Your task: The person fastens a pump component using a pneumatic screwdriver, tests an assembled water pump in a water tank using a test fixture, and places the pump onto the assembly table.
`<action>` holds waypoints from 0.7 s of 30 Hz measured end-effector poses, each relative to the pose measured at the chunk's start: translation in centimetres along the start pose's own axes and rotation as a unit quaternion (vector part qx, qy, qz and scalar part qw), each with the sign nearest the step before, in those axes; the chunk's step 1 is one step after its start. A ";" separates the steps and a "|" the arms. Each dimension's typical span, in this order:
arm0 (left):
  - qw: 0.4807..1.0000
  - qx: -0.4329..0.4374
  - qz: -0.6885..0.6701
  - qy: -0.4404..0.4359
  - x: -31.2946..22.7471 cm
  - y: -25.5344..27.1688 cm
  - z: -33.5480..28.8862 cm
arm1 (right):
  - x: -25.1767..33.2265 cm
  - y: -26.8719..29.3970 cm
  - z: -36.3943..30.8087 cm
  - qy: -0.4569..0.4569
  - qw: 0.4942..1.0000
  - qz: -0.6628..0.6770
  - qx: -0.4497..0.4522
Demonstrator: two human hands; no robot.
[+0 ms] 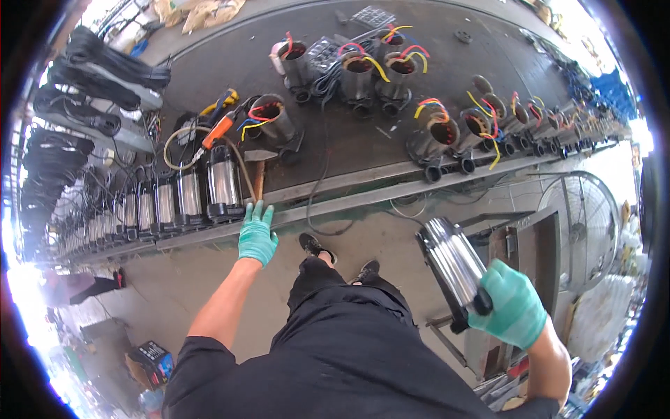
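Observation:
My right hand (513,305), in a green glove, is closed around the black end of a silver cylindrical pump (455,256). The pump is tilted, off the bench, to the right of my legs. My left hand (257,239), also gloved in green, has its fingers stretched out at the bench's front edge. Its fingertips are by the lower end of the hammer's (259,174) wooden handle; whether they touch it I cannot tell. Left of the hammer, a row of similar silver pumps (224,183) stands upright along the edge. An orange-handled power tool (218,133) leans above them.
Open metal motor housings (437,135) with red, yellow and blue wires line the right side of the dark bench (349,150). Several more stand farther back. Black cable bundles (87,91) hang at the left. A large floor fan (579,223) and a metal frame (516,251) stand at the right.

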State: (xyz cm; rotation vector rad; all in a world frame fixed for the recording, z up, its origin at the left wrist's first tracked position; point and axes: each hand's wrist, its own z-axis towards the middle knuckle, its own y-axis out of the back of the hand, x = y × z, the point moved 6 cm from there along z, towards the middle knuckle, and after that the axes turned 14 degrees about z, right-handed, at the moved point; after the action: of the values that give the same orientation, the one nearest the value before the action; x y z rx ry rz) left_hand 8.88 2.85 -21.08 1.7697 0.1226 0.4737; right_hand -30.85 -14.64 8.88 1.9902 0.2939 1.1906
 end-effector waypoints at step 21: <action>0.871 0.123 0.071 -0.471 -32.8 5.8 17.9 | -14.2 -6.9 -26.5 -0.343 0.931 -0.035 -0.122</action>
State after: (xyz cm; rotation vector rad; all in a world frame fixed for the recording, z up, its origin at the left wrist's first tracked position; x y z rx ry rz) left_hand -15.15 -25.73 -26.89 2.0859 -0.6667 -0.3611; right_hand -58.98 -4.41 1.49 2.0137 -0.1360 0.4029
